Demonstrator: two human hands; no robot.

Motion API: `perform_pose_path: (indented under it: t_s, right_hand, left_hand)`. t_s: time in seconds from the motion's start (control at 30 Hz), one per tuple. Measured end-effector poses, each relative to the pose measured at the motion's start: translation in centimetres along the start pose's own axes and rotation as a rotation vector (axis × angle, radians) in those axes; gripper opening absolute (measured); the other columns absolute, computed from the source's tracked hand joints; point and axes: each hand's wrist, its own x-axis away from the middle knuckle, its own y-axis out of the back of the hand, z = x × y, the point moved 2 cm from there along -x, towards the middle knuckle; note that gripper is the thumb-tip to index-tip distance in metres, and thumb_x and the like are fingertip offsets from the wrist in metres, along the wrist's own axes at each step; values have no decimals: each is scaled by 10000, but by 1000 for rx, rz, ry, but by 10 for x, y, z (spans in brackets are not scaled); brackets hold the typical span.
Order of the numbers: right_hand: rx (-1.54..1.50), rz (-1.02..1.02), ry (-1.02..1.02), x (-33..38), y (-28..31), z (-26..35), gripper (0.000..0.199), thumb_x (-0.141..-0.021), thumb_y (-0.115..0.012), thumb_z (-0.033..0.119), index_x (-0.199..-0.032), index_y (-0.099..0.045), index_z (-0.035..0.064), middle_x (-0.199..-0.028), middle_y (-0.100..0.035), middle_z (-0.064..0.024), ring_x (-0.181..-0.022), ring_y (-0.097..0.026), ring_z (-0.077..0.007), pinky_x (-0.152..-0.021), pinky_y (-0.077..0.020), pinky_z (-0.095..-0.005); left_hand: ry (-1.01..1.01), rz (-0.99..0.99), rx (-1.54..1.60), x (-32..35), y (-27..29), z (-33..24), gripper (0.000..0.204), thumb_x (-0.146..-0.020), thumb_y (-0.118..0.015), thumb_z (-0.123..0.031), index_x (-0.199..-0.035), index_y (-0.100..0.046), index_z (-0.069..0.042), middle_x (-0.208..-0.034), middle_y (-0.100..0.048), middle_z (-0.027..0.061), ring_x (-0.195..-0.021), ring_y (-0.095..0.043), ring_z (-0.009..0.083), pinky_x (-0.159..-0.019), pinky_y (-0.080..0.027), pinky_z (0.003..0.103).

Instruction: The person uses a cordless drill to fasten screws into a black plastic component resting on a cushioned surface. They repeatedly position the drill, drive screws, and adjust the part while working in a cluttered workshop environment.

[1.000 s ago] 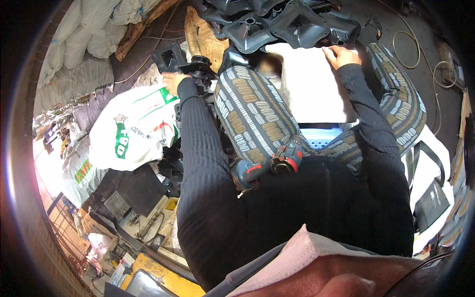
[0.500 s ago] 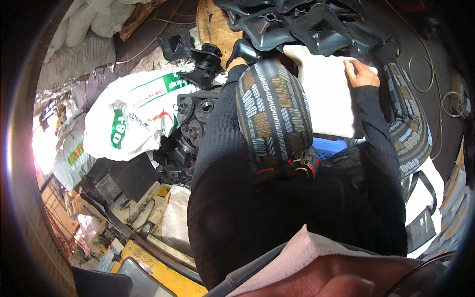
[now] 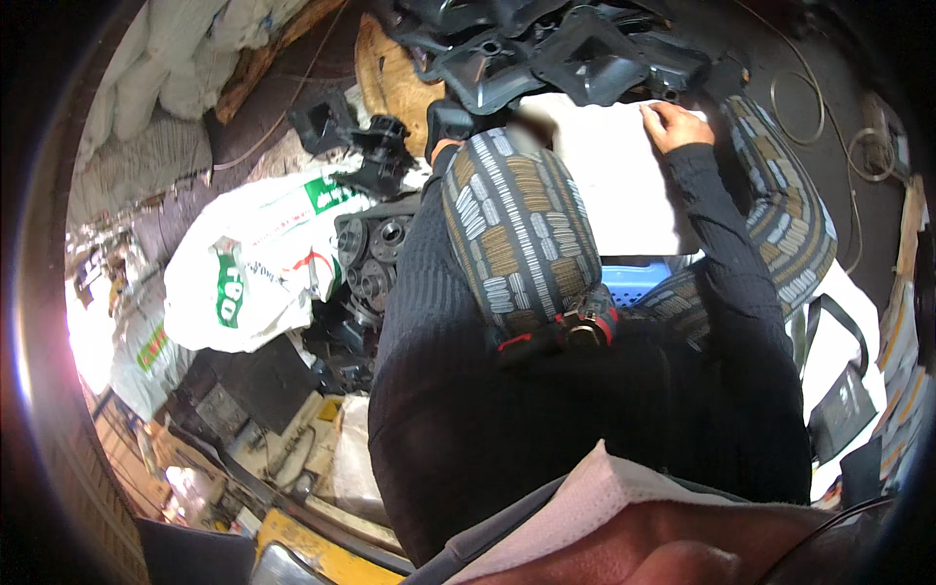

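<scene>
We rest our right hand (image 3: 673, 125) on the far edge of a white sheet (image 3: 614, 185) spread between our patterned knees (image 3: 522, 234), fingers curled over its rim and pressing it, right beside a heap of black moulded plastic parts (image 3: 565, 49). Our left hand (image 3: 444, 148) is almost hidden behind the left knee, so we cannot tell whether it grips anything; it sits near a black part (image 3: 380, 156). A white printed sack (image 3: 253, 268) lies to our left, beside round black pieces (image 3: 375, 258).
</scene>
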Motion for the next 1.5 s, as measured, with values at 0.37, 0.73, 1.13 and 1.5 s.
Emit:
perform_pose_path:
  t_s: [0.37,0.73,1.13,1.5]
  right_hand:
    - [-1671,-88,-794,63,92,-81,350,-969,-536,244,-1244,-574,30,-545,-272,82,-400,-233,-25,-362,-186,-203]
    - [-1914,168,-662,63,61,-86,388,-935,-562,140,-1306,-515,35,-624,-267,80,-459,-263,-58,-411,-268,-238]
    - [-2205,269,-439,68,33,-92,415,-902,-438,-82,-1316,-421,-103,-1340,-464,-273,-1223,-516,-304,-988,-500,-325]
    - [-2256,338,-525,84,8,-93,527,-838,-395,-165,-1358,-368,-80,-1415,-376,-258,-1345,-361,-350,-1072,-415,-426]
  left_hand:
    - [-136,-195,223,-19,81,9,261,-805,-695,-287,-924,-693,-55,-845,-715,95,-811,-686,243,-715,-520,373]
    - [-1237,-298,-90,324,122,-151,309,-821,-645,-359,-955,-671,-82,-975,-654,142,-929,-632,308,-815,-511,424]
    - [-784,-731,438,280,186,106,300,-862,-641,-333,-1082,-680,-133,-1003,-696,113,-914,-681,248,-789,-526,335]
    - [-134,-415,388,229,74,294,313,-735,-729,-358,-938,-744,-120,-878,-704,147,-863,-677,285,-821,-514,365]
